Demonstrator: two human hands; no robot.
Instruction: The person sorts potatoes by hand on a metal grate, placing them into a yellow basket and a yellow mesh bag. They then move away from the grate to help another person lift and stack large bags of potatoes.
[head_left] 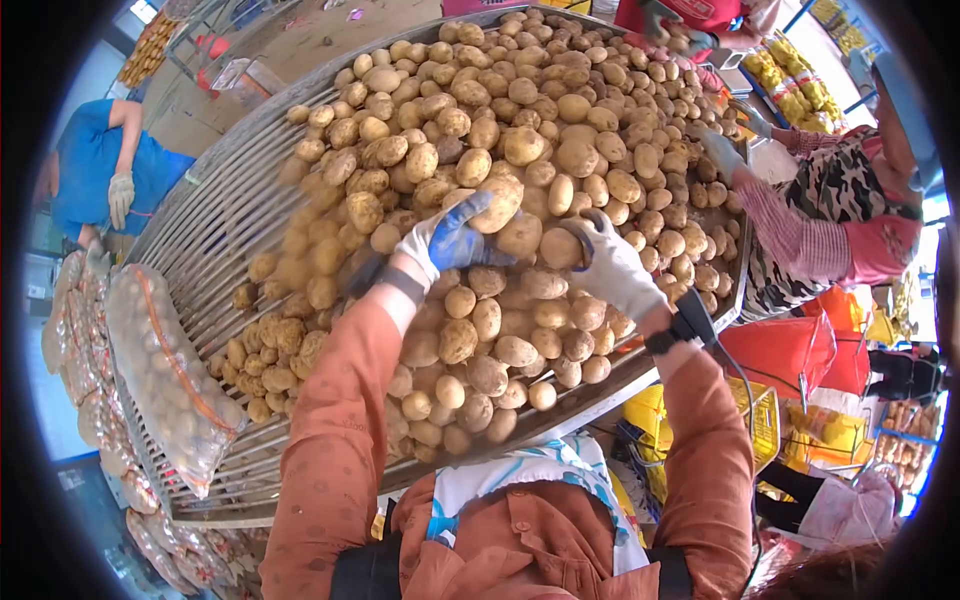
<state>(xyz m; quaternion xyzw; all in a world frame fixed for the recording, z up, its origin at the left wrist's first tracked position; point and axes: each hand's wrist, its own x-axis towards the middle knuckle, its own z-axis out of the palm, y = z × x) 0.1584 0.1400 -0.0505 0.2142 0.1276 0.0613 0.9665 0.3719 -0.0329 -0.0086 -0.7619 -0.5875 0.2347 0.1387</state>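
1. Tan, dusty, oval potatoes (458, 340) lie heaped on the slatted metal table (225, 225), under and around both hands.
2. Above the table, the right hand (612, 268), in a pale fabric glove, pinches a roundish potato (561, 249).
3. The left hand (452, 240), blue-palmed, curves against a larger potato (503, 203); I cannot tell whether it grips.
4. A bulging mesh sack (165, 370) lies on the table's left end.
5. Gloves hide some potatoes; others blur.

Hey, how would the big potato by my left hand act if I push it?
The potato would probably roll, being rounded, though neighbouring potatoes might stop it. Its plump shape suggests it's firm rather than floppy.
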